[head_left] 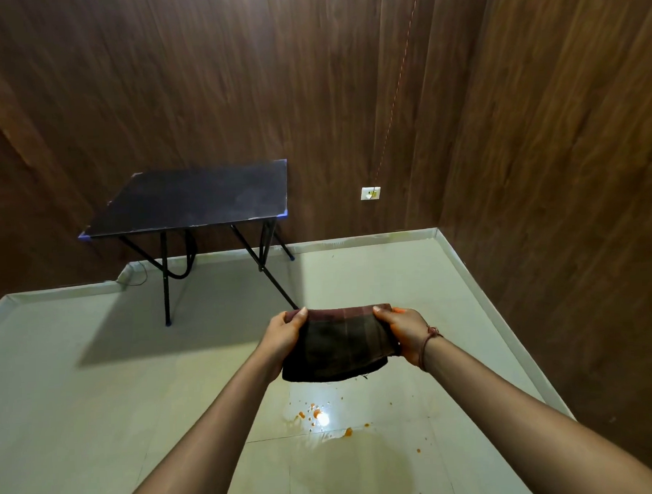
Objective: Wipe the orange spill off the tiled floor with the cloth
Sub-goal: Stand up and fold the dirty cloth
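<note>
Both hands — left hand (283, 330), right hand (404, 331) — stretch cloth (337, 344) above spill (326, 420).

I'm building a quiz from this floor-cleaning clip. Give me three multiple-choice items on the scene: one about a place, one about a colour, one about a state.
1. Where is the spill relative to the cloth?
A. On the floor below and nearer the camera
B. On the table
C. On the wall

2. What colour are the droplets?
A. Blue
B. Orange
C. Green

3. How is the cloth held?
A. Lying on the floor
B. In one hand
C. In the air between both hands

Answers:
1 A: the spill wets the tiled floor under the cloth.
2 B: the droplets are orange.
3 C: the left hand and right hand grip its ends, clear of the floor.
</note>
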`<action>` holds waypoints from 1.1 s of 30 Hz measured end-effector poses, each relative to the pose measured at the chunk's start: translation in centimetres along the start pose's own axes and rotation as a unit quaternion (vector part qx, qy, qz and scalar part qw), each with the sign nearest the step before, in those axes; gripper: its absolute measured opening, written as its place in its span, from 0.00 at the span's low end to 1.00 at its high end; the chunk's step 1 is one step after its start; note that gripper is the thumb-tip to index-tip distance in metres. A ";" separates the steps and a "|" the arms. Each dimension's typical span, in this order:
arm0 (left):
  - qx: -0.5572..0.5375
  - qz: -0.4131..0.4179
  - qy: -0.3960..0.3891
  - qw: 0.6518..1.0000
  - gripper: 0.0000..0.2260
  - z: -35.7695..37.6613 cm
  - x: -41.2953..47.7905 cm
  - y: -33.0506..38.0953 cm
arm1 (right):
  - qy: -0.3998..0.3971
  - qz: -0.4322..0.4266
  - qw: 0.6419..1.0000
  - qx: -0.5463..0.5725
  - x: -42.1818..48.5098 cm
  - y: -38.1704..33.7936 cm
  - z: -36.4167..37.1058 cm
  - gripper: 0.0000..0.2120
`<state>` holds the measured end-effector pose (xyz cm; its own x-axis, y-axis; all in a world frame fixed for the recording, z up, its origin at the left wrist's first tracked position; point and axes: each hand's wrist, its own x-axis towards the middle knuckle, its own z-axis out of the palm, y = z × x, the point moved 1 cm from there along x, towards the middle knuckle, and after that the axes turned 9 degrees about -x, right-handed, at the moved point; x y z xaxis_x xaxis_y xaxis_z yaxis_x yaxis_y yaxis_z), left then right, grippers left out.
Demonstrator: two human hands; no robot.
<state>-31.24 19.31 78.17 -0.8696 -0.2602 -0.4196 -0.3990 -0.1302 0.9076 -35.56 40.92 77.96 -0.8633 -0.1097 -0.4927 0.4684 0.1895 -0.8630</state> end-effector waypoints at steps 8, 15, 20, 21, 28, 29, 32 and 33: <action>-0.072 -0.027 -0.113 0.991 0.17 3.1 -1.7 1.0 | 0.049 -0.227 0.941 -0.247 -2.4 -1.4 4.4 0.11; -0.135 -0.056 -0.110 0.983 0.22 2.5 -2.5 1.1 | 0.039 -0.273 0.899 -0.341 -2.9 0.3 5.8 0.22; -0.073 -0.055 -0.144 0.985 0.24 2.3 -2.5 1.3 | 0.013 -0.185 0.955 -0.231 -1.2 1.5 5.1 0.19; -0.049 -0.051 -0.145 0.987 0.23 2.2 -2.4 1.2 | 0.001 -0.170 0.967 -0.192 -0.9 1.6 4.8 0.15; 0.025 0.023 -0.025 0.999 0.15 0.6 -1.0 -0.2 | -0.094 -0.069 0.992 0.042 -0.4 0.3 2.8 0.13; 0.024 -0.002 -0.060 0.998 0.18 0.6 -0.8 -0.7 | -0.105 -0.068 0.991 0.056 -0.4 0.0 2.7 0.13; -0.029 -0.041 -0.158 0.986 0.16 1.1 -0.2 -1.6 | -0.134 -0.057 0.988 0.055 -0.2 0.1 2.3 0.10; -0.037 -0.028 -0.161 0.986 0.14 1.3 -0.1 -1.8 | -0.145 -0.047 0.987 0.046 0.0 0.5 2.1 0.09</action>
<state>-30.83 20.83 76.58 -0.8986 0.0644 -0.4340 -0.4374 -0.2087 0.8747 -34.93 39.01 77.25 -0.8201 -0.3996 -0.4097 0.4149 0.0778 -0.9065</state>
